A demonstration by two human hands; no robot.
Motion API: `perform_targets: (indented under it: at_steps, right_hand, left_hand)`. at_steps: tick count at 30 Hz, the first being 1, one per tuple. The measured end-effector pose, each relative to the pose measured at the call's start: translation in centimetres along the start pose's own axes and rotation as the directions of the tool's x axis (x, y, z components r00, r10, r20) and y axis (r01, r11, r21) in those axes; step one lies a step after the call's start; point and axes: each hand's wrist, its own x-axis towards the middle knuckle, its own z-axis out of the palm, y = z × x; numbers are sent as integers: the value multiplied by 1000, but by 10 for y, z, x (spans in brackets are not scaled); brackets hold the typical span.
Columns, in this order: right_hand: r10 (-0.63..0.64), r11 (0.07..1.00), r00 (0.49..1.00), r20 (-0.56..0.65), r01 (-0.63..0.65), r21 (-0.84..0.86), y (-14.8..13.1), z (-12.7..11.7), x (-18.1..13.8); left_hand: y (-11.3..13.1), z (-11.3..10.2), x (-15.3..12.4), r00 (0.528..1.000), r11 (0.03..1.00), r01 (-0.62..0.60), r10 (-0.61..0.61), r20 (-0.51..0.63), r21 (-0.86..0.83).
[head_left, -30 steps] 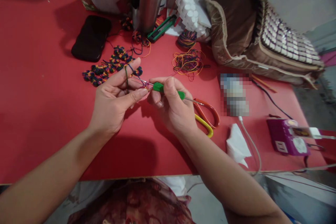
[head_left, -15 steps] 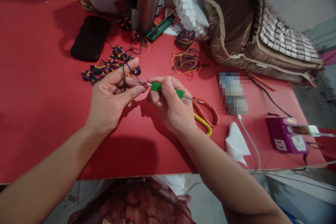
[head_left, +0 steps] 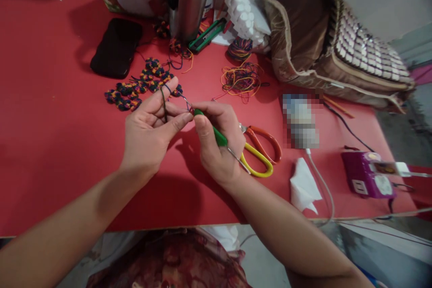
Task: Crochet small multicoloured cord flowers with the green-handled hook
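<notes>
Between finger and thumb, my right hand [head_left: 219, 139] grips a crochet hook by its green handle [head_left: 220, 137]; the hook's tip meets the yarn near my left thumb. My left hand [head_left: 151, 121] pinches a small piece of crochet work [head_left: 191, 110], mostly hidden by the fingertips. Dark multicoloured yarn [head_left: 164, 103] loops over its raised index finger and runs down to the hook. Behind my left hand lie crocheted pieces [head_left: 151, 74] in navy, orange and purple. A loose tangle of the same yarn [head_left: 241, 78] sits farther back, in front of a wound ball [head_left: 239, 48].
Scissors [head_left: 261, 144] with orange and yellow handles lie right of my right hand. A black phone [head_left: 116, 47], a green cutter [head_left: 207, 36] and a steel flask [head_left: 194, 0] stand or lie behind. Rightward are a brown cushion [head_left: 303, 27], a tissue [head_left: 303, 186] and a purple power box [head_left: 367, 173].
My right hand has turned, so the hook now slants with its rear end lower and nearer me. The hook tip has swung up against the yarn. My left hand has shifted slightly right.
</notes>
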Motion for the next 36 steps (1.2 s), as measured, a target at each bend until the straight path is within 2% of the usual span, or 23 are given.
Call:
perform_targets:
  at_steps: [5, 9, 15, 17, 20, 26, 30, 36]
  right_hand:
    - [80, 992, 997, 5, -81, 96, 0, -1, -6]
    - [55, 973, 998, 14, -57, 223, 4, -2, -3]
    - [66, 959, 998, 18, -68, 276, 7, 0, 3]
    - [-9, 952, 1000, 21, 2, 306, 11, -1, 6]
    - [-52, 948, 998, 38, 38, 316, 18, -4, 9]
    - [-56, 945, 998, 39, 40, 325, 19, -9, 10]
    - [-35, 953, 998, 49, 19, 302, 17, -12, 11]
    - [-33, 957, 999, 29, 23, 290, 12, -15, 14]
  left_hand:
    - [7, -5, 4, 990, 991, 104, -95, 108, -86]
    - [14, -8, 8, 982, 987, 120, -103, 156, -106]
    - [14, -11, 13, 981, 992, 87, -69, 182, -93]
    - [12, -14, 16, 977, 992, 78, -57, 207, -96]
    - [9, -21, 20, 973, 995, 59, -39, 229, -82]
    - [8, -27, 24, 966, 997, 33, -15, 258, -67]
    - [10, -24, 24, 971, 997, 50, -35, 235, -58]
    - [9, -27, 27, 959, 998, -23, 37, 280, -54]
